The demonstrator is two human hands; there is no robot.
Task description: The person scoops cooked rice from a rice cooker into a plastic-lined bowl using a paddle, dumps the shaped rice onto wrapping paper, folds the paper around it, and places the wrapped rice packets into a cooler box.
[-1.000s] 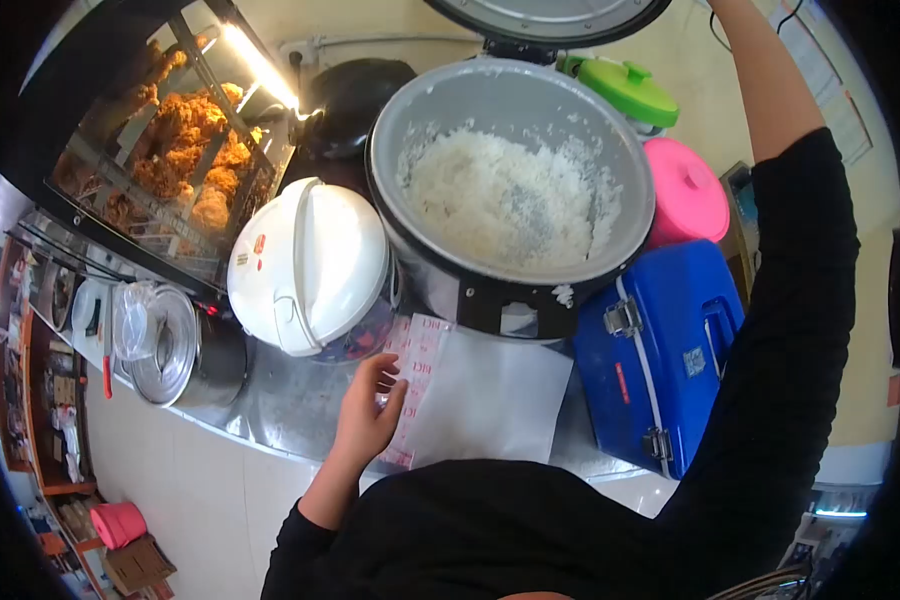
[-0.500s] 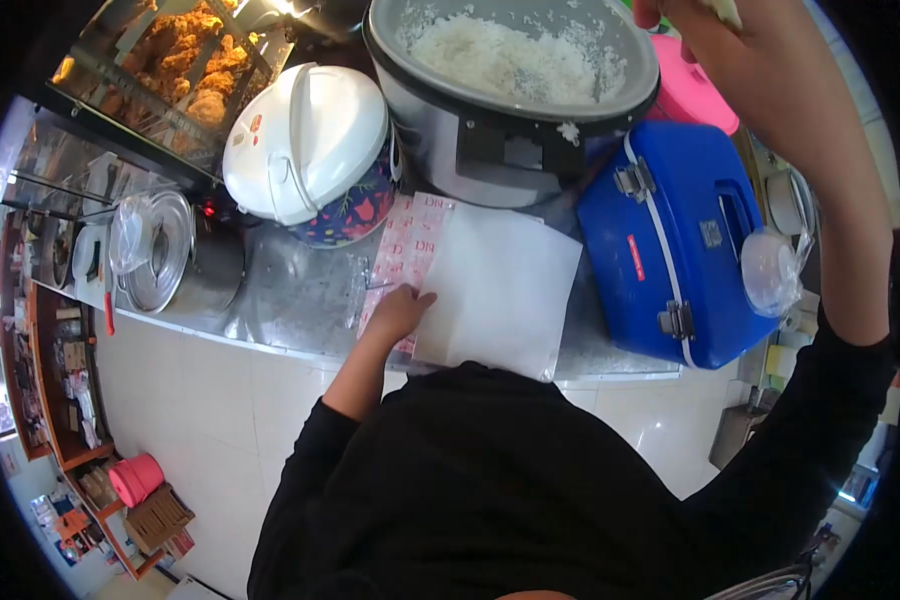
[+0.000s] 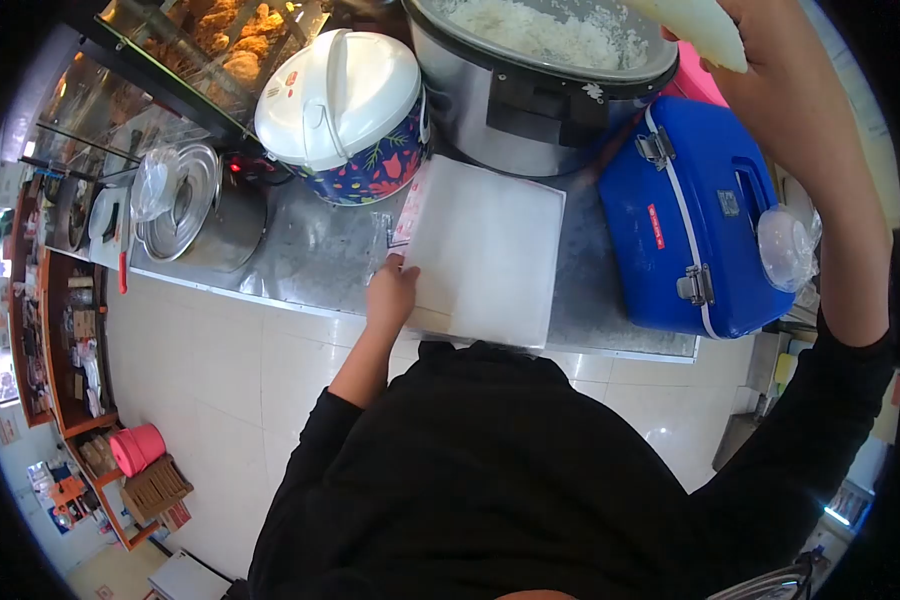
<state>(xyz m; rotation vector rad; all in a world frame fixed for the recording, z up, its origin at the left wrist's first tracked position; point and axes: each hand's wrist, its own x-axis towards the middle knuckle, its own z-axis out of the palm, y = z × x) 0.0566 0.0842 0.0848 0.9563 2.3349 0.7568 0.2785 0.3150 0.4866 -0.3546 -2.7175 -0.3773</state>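
Observation:
A stack of white wrapping paper sheets (image 3: 485, 250) lies on the steel counter, with a strip of red-printed paper (image 3: 410, 215) showing along its left edge. My left hand (image 3: 392, 292) pinches the left edge of this paper, thumb on top and fingers partly hidden. Raised at the upper right, my right hand (image 3: 785, 75) is closed around a pale rice paddle (image 3: 695, 35), whose far end leaves the view. Below and left of the paddle, white rice (image 3: 550, 30) fills part of a large steel rice cooker (image 3: 460, 90).
A white-lidded, flower-patterned rice container (image 3: 340, 110) stands left of the cooker. Farther left are a lidded steel pot (image 3: 210, 215) and a glass case with fried chicken (image 3: 240, 50). A blue cooler box (image 3: 685, 220) stands on the right, with a pink container (image 3: 700, 80) behind.
The paddle has come into view in my right hand. My left hand has shifted slightly, and the paper sheets lie squarer, with less red print showing. The camera view has moved too.

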